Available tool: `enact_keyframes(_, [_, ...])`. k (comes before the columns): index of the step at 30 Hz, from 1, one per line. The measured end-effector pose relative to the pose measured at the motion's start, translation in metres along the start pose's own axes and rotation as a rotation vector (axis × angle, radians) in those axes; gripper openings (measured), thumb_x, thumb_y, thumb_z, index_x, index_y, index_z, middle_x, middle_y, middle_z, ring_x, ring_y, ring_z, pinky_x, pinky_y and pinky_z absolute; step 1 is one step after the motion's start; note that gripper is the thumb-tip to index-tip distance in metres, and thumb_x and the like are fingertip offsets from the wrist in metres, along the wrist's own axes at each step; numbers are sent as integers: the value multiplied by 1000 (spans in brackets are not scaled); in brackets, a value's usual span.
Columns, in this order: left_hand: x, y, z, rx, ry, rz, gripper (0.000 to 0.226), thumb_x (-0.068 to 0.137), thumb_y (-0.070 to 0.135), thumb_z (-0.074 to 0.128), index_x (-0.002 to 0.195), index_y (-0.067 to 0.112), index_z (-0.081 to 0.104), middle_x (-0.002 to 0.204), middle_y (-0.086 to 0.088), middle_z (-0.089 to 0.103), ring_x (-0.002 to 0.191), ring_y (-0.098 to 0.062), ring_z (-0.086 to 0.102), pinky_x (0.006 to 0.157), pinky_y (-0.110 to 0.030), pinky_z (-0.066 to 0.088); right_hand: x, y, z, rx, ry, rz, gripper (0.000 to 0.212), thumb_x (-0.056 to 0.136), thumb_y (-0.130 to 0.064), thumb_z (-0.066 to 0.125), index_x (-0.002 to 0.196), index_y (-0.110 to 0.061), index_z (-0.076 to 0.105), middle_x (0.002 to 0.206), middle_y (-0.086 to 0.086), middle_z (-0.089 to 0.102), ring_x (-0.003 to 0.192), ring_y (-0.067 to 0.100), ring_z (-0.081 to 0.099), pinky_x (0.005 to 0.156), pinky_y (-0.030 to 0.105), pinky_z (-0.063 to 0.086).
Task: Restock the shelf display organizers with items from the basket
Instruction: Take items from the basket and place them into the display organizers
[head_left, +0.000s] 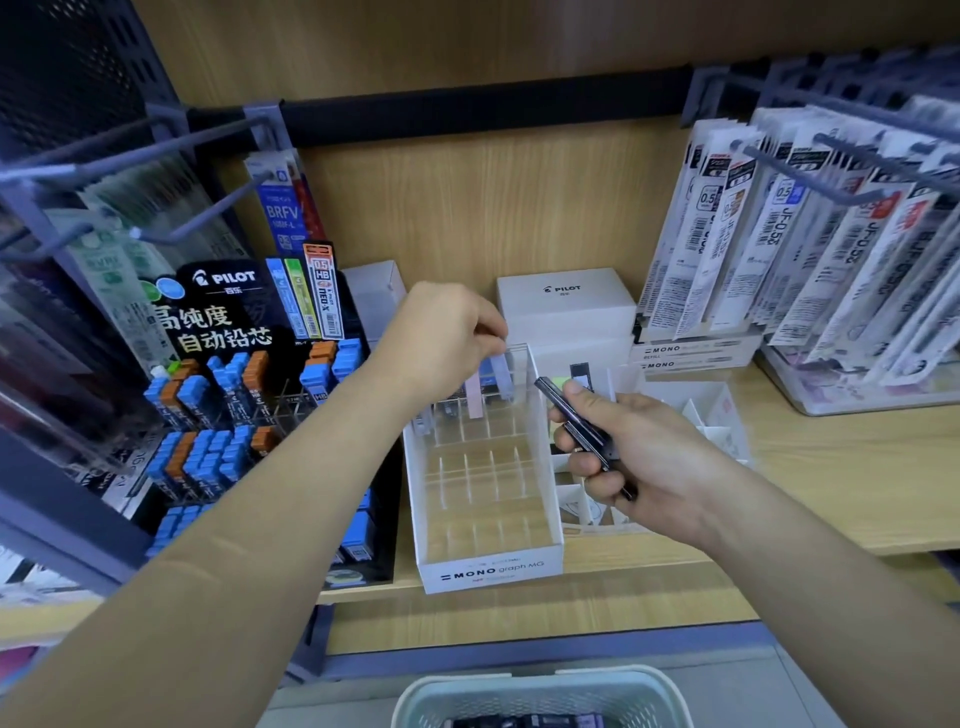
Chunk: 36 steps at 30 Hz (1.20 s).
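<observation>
Across the middle of the frame runs a wooden shelf (779, 499), pale grain, smooth and flat, with a matching wooden back panel. At the left stands a tall black Pilot lead display (223, 312), glossy card, its stepped rows packed with small blue and orange rectangular cases. At the upper right, hanging refill packs (779, 234) in long, thin, clear sleeves crowd grey metal hooks.

Centre frame sits the white MONO organizer (491, 571), a long box with card walls and a clear plastic grid of square cells, most of them bare. At the bottom edge, the pale green basket (540, 680) shows its slotted plastic rim, with dark items inside. Behind the organizer is a white Pilot box (566, 301), matte and square-edged.

The left hand (447, 332) hovers over the organizer's back rows, fingers curled, pinching the top of a slim lilac case (501, 374) that stands upright in the far cells. A pink case (474, 400) stands just beside it; whether the hand touches that one I cannot tell. The right hand (639, 447) is just right of the organizer, over a white card divider tray (717, 415), gripping a few flat black cases (582, 426) under the thumb, their ends angled toward the organizer's right wall.
</observation>
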<state>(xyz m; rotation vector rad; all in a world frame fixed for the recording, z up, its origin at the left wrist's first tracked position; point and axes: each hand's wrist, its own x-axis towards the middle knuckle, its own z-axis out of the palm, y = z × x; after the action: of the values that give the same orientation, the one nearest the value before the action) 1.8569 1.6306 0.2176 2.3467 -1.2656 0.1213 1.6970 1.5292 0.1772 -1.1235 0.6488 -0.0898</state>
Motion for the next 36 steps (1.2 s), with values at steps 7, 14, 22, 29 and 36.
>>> enact_keyframes(7, [6,-4,-3,18,-48,3,11,85,12,70,93,14,77,82,11,60,80,-4,54,74,-17,40,-1,1,-2,-20,6,0,27,94,-35,60,86,-10,63,62,3,55,43,10,41,34,15,24])
enact_keyframes(14, [0,-8,4,54,-66,14,11,85,16,70,93,14,76,89,0,69,83,-13,60,77,-26,47,-1,2,-1,-40,1,-8,27,90,-36,64,91,-9,62,65,3,57,47,11,44,35,16,28])
enact_keyframes(22, [-9,10,-13,-54,5,-5,13,91,22,63,93,18,76,84,9,71,82,-7,62,74,-18,45,-1,2,3,-38,-14,-28,29,88,-37,65,87,-8,67,65,3,58,47,11,43,36,16,28])
enact_keyframes(29, [-18,4,-14,-187,-79,-122,15,91,24,63,91,15,75,77,9,71,74,-8,66,76,-27,55,-2,3,4,-19,7,-43,29,89,-37,65,89,-8,66,65,4,57,46,11,44,36,16,29])
enact_keyframes(36, [-31,19,-10,-789,-307,-263,16,79,12,74,92,2,71,66,-5,70,57,-10,63,55,-19,51,0,2,10,-5,-12,-103,37,83,-41,67,98,-7,67,69,6,58,49,12,45,37,18,30])
